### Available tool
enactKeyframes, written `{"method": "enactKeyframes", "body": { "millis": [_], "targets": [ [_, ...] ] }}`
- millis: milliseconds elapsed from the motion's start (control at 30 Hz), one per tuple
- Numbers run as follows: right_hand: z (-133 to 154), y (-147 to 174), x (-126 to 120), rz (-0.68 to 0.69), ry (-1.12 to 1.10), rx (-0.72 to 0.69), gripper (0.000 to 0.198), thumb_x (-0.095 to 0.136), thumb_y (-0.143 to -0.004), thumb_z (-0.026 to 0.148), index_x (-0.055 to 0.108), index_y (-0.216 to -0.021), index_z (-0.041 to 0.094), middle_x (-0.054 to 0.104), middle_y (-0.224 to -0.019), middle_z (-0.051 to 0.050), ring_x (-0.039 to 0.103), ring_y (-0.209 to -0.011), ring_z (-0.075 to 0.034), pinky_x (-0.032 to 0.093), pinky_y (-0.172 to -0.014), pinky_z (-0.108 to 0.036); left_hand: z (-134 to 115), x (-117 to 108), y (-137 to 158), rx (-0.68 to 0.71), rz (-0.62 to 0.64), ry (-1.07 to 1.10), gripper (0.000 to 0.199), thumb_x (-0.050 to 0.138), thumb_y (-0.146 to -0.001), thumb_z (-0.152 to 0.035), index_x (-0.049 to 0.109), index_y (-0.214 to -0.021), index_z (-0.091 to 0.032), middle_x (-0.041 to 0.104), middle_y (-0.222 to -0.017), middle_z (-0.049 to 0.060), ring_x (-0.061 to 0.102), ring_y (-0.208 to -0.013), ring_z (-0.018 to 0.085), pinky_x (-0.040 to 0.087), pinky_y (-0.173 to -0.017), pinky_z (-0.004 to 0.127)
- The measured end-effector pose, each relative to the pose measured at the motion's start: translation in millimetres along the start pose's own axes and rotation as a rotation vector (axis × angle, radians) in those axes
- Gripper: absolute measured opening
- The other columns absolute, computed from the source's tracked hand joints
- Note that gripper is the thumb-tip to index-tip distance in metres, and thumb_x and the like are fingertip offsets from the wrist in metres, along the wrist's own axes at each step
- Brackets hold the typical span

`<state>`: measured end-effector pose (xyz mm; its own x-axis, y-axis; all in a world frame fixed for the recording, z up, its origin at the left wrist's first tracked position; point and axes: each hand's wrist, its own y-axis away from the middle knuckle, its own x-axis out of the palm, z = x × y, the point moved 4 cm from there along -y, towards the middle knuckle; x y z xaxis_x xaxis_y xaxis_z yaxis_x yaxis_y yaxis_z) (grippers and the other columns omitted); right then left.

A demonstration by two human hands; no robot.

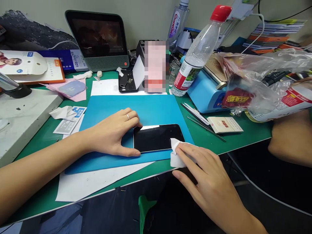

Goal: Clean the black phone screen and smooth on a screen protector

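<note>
A black-screened smartphone (158, 138) lies face up on a blue mat (104, 110). My left hand (117, 133) grips its left end, thumb at the near edge and fingers at the far edge; a ring is on one finger. At the phone's near right corner, my right hand (204, 175) holds a white tissue (177, 159) under its fingertips, the thumb held apart. Part of the tissue is hidden beneath the fingers. A pale reflection crosses the screen's far left part.
Right of the mat lie tweezers (204, 128) and a cigarette pack (225, 124). Behind stand a red-capped bottle (190, 70), a blue box (207, 94) and a smart display (97, 42). A white block (26, 107) is at left. Another person's arm (292, 139) rests at right.
</note>
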<state>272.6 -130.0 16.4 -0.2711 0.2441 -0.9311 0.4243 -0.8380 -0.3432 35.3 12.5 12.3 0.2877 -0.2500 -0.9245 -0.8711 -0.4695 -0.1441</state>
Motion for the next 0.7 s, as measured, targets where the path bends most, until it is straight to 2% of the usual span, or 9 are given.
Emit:
{"method": "enactKeyframes", "body": {
  "millis": [133,267,433,567,700],
  "targets": [
    [7,-1,2,-0.004,0.004,0.029,0.045,0.061,-0.102,0.037,0.061,-0.136,0.007,0.069,-0.133,-0.019,0.061,-0.125,-0.032,0.047,-0.105,-0.049,0,0,0,0.006,-0.002,0.002,0.06,0.07,-0.084,-0.067,0.058,-0.115,-0.017,0.06,-0.108,0.01,0.053,-0.098,0.027,0.045,-0.083,0.04],
    [33,-15,10,0.001,-0.113,0.036,0.058,0.061,-0.099,0.052,0.063,-0.135,0.006,0.07,-0.132,-0.018,0.062,-0.126,-0.032,0.048,-0.109,-0.048,0,1,-1,0.004,-0.01,0.008,0.06,0.071,-0.084,-0.067,0.057,-0.116,-0.018,0.06,-0.108,0.01,0.053,-0.097,0.027,0.045,-0.082,0.04],
    [61,-30,23,0.042,-0.198,0.043,0.069,0.058,-0.098,0.06,0.057,-0.144,0.008,0.064,-0.145,-0.015,0.053,-0.138,-0.029,0.041,-0.118,-0.045,-2,2,-1,0.029,-0.024,0.008,0.058,0.072,-0.085,-0.064,0.058,-0.115,-0.017,0.06,-0.106,0.01,0.054,-0.097,0.028,0.045,-0.081,0.041],
    [48,-21,22,0.068,-0.17,0.067,0.067,0.059,-0.099,0.059,0.053,-0.146,0.012,0.062,-0.148,-0.011,0.053,-0.138,-0.028,0.039,-0.118,-0.044,-2,2,-1,0.018,-0.018,0.015,0.058,0.073,-0.084,-0.063,0.058,-0.116,-0.017,0.06,-0.106,0.01,0.054,-0.097,0.028,0.045,-0.082,0.04],
    [20,-2,11,0.024,-0.043,0.132,0.059,0.058,-0.101,0.051,0.053,-0.143,0.01,0.064,-0.143,-0.016,0.056,-0.134,-0.03,0.038,-0.113,-0.046,-1,2,-1,0.01,-0.004,0.009,0.059,0.073,-0.084,-0.065,0.058,-0.116,-0.018,0.06,-0.107,0.009,0.054,-0.098,0.028,0.045,-0.083,0.041]
  ]
}}
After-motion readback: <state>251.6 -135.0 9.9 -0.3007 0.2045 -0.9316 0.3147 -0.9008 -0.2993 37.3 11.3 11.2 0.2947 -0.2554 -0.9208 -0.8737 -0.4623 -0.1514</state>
